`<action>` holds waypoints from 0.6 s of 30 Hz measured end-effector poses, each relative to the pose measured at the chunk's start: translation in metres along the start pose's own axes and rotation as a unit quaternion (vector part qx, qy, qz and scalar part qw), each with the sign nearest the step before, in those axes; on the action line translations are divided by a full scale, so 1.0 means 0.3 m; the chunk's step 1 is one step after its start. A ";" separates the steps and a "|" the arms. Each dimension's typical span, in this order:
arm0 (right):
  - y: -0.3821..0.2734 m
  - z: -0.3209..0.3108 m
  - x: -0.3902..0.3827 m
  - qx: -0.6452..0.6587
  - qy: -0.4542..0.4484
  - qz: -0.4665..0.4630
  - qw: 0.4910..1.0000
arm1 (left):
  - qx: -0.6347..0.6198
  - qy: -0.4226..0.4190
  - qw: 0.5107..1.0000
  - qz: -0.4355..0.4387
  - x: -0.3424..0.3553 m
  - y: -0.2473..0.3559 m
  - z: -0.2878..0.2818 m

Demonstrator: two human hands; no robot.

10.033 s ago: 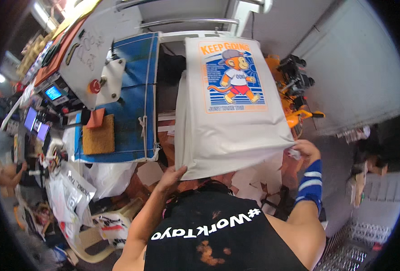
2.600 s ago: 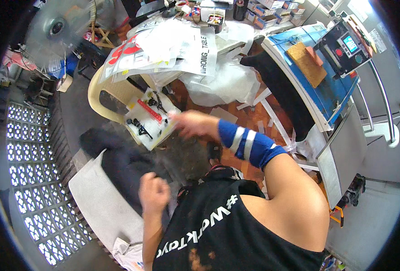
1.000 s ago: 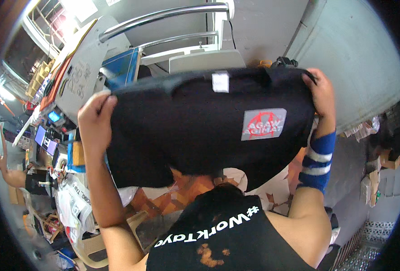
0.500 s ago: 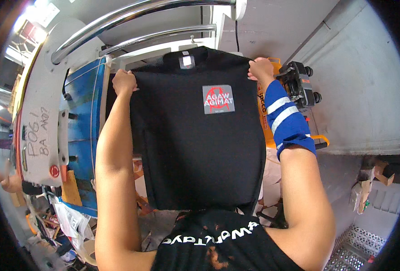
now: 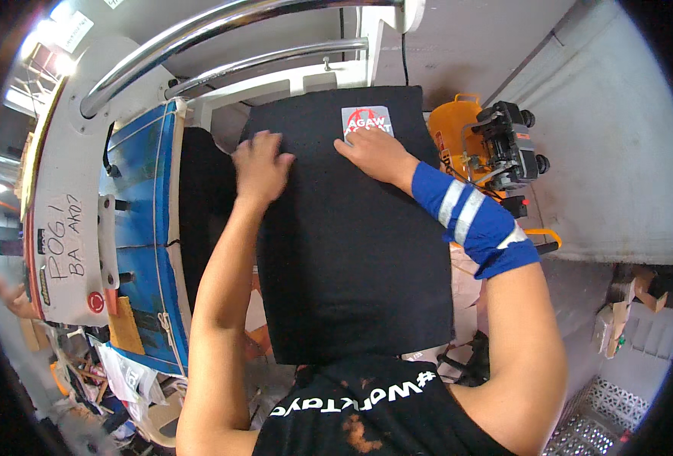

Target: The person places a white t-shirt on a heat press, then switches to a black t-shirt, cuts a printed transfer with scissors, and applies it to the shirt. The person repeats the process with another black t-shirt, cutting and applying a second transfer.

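A black T-shirt (image 5: 351, 266) lies spread flat in front of me over a squarish flat surface that it hides. Near its upper right sits a grey square transfer (image 5: 367, 115) with a red and white design. My right hand (image 5: 380, 154) rests palm down on the shirt, covering the lower part of that square, its fingers stretched out. On the shirt's upper left, my left hand (image 5: 262, 169) is open with fingers apart, slightly blurred; whether it touches the cloth I cannot tell. Neither hand holds anything.
At left stands a machine with a blue panel (image 5: 142, 220) and a white side plate (image 5: 66, 190) bearing a red button (image 5: 95, 302). Chrome rails (image 5: 222, 34) cross the far side. An orange compressor (image 5: 454, 121) is at right. Another person's hand (image 5: 17, 300) shows at far left.
The shirt, held up by its shoulders before, now lies flat. Both hands have let go of the shoulders and moved inward over its upper part; the right one now partly covers the grey square.
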State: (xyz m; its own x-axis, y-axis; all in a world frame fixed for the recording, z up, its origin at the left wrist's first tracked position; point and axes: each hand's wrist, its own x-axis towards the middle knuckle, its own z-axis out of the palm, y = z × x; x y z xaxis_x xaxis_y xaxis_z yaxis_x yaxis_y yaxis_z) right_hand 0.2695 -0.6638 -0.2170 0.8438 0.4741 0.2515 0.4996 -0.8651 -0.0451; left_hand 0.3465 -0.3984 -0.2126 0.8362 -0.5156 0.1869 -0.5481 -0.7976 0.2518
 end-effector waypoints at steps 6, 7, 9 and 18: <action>0.059 -0.017 0.003 0.147 0.154 0.252 0.944 | -0.037 0.072 0.996 -0.022 -0.209 -0.027 -0.089; 0.089 -0.039 -0.020 0.172 0.249 0.304 0.903 | -0.090 0.086 0.992 -0.003 -0.303 0.014 -0.098; 0.184 -0.105 -0.131 0.094 0.329 0.490 0.801 | -0.142 0.094 0.985 0.017 -0.519 0.097 -0.120; -0.286 -0.126 -1.058 0.249 0.097 0.625 0.733 | -0.247 0.020 0.941 -0.232 -1.196 0.073 -0.179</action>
State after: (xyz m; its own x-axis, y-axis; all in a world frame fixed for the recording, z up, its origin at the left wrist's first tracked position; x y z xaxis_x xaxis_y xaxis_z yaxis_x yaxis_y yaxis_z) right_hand -0.0484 -0.7463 -0.2565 0.6836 -0.7127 -0.1571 -0.5908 -0.4141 -0.6924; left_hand 0.0334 -0.2141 -0.2231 0.9916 -0.1280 -0.0187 -0.0749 -0.6861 0.7237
